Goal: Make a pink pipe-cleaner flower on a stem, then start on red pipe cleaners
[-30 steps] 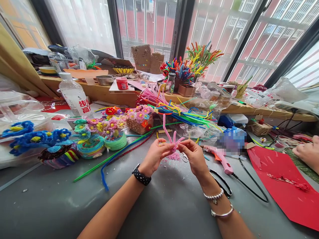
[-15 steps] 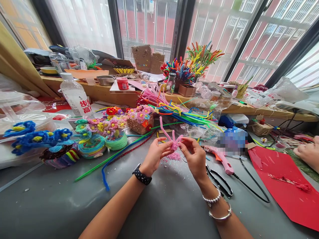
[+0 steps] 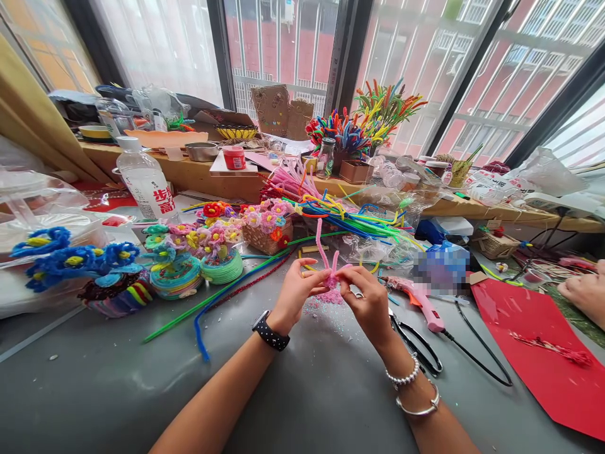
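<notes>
Between my hands, above the grey table (image 3: pixel 302 391), is a pink pipe cleaner piece (image 3: pixel 322 244) with thin stems standing up from a bunched middle. My left hand (image 3: pixel 299 290) pinches it from the left, its fingers closed on the bunched part. From the right, my right hand (image 3: pixel 367 299) grips it too, thumb and forefinger pressed together and hiding part of it. Below the fingers lies a small heap of pink fuzz clippings (image 3: pixel 328 296). Black-handled scissors (image 3: pixel 418 343) rest by my right wrist, near a pink glue gun (image 3: pixel 429 312).
Pots of pipe cleaner flowers (image 3: pixel 220 252) stand to the left, with a plastic bottle (image 3: pixel 145 180) behind. Loose pipe cleaners (image 3: pixel 350 214) are piled ahead. A red sheet (image 3: pixel 534 353) lies at right, near another person's hand (image 3: pixel 583 290). A cluttered sill (image 3: pixel 189 164) runs along the window.
My right fingers have moved over the pink stems on the right, which are now mostly covered. The upright stems have shifted and tilted slightly to the right.
</notes>
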